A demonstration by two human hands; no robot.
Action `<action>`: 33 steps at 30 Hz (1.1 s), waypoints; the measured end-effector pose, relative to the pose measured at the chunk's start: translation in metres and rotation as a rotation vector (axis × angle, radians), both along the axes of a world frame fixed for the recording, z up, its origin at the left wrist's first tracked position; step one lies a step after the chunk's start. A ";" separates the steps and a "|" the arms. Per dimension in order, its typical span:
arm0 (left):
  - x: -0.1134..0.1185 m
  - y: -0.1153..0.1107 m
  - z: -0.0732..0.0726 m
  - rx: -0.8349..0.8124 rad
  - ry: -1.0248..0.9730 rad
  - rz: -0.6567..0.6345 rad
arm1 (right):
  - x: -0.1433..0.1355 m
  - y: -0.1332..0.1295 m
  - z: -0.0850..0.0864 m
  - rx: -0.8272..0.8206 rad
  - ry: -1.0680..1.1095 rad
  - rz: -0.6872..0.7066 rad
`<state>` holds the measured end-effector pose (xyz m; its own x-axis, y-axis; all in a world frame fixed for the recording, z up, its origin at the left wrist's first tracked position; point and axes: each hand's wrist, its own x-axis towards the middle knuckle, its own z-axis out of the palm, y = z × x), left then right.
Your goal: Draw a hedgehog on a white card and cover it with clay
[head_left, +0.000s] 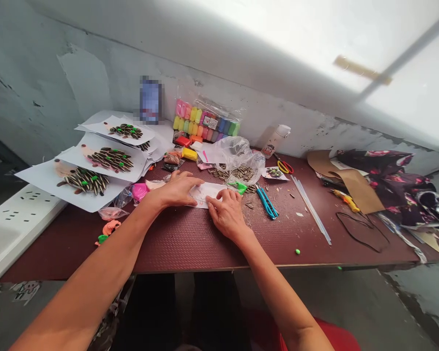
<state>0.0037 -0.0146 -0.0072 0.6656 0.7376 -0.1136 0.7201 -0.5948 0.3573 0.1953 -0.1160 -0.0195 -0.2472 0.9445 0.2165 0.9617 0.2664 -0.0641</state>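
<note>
A small white paper (204, 192) with faint reddish marks lies on the dark red table, between my two hands. My left hand (181, 187) rests over its left end, thumb and fingers apart. On its right side is my right hand (225, 208), with bent fingertips touching the paper; whether they pinch anything is too small to tell. Just behind the right hand lies a green piece of clay (240, 187). Striped seeds (241, 173) are heaped beyond the paper, partly under a clear plastic bag (237, 152).
Sheets with seed hedgehogs (102, 160) are stacked at the left. Colored clay packs (205, 122) lean on the wall. Rightward are a blue cutter (267, 202), scissors (285, 166), glue sticks (312, 210), a yellow glue gun (347, 201) and a white bottle (276, 140).
</note>
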 end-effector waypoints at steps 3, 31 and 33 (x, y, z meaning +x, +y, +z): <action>-0.001 0.001 -0.001 0.002 -0.008 0.006 | -0.002 -0.003 0.000 0.005 -0.039 0.005; -0.001 0.001 -0.004 0.010 -0.026 -0.010 | -0.014 0.000 0.000 -0.030 -0.016 0.034; -0.001 0.000 -0.004 0.016 -0.023 -0.007 | -0.016 0.001 0.001 -0.036 -0.013 0.040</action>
<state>0.0028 -0.0141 -0.0111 0.6730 0.7346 -0.0864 0.7075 -0.6054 0.3646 0.1791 -0.1147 -0.0189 -0.2871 0.9410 0.1792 0.9513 0.3020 -0.0619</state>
